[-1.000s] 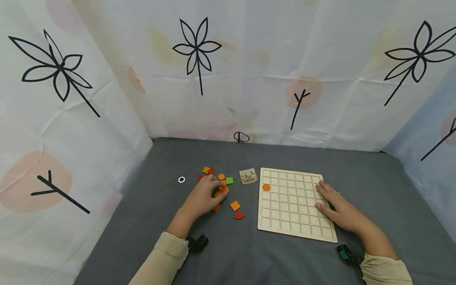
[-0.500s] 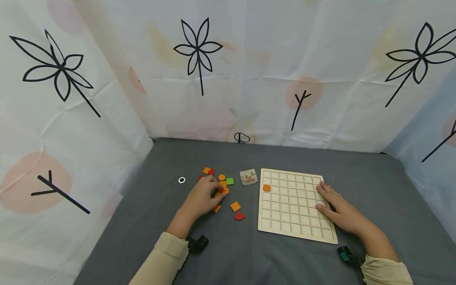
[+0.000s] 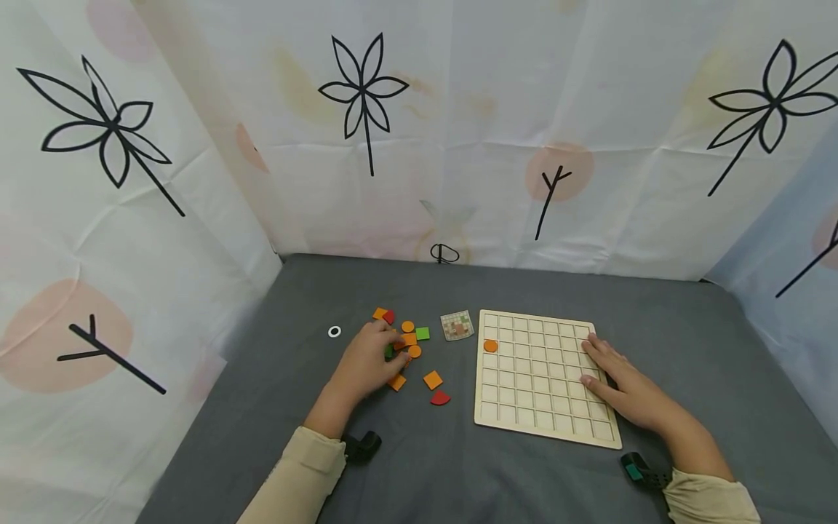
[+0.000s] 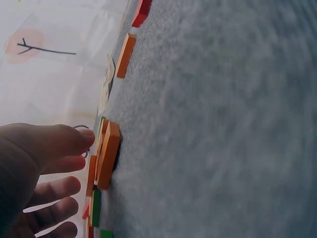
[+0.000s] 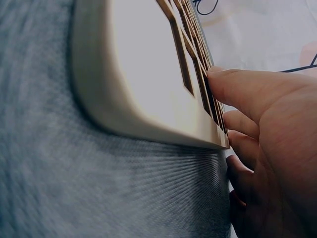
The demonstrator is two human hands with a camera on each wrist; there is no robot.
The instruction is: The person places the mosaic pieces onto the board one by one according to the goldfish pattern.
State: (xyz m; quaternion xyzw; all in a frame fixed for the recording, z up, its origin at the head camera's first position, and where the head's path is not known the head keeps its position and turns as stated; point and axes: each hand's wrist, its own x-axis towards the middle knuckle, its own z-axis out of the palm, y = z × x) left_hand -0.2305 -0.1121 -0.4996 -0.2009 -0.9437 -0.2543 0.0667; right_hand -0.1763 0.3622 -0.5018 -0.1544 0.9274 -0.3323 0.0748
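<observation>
My left hand (image 3: 368, 356) hovers at a small pile of coloured pieces, thumb and fingers apart and nothing between them. Close by its fingertips lie an orange square (image 3: 409, 339), an orange disc (image 3: 414, 351) and a green piece (image 3: 389, 351), partly hidden by the hand. In the left wrist view, the thumb is beside a leaning orange piece (image 4: 109, 156). My right hand (image 3: 625, 386) rests with extended fingers on the right edge of a pale wooden grid board (image 3: 543, 378). One orange disc (image 3: 490, 346) sits in the board's left part.
A small patterned card (image 3: 457, 325) lies between the pile and the board. Nearer me are a loose orange square (image 3: 433, 380) and a red quarter-round piece (image 3: 440, 397). A white ring (image 3: 334, 332) lies left of the pile, and a green square (image 3: 422, 333) at its right.
My left hand has drawn back slightly to the left, its fingers uncovering more of the orange pieces in the pile. My right hand stays in place on the board.
</observation>
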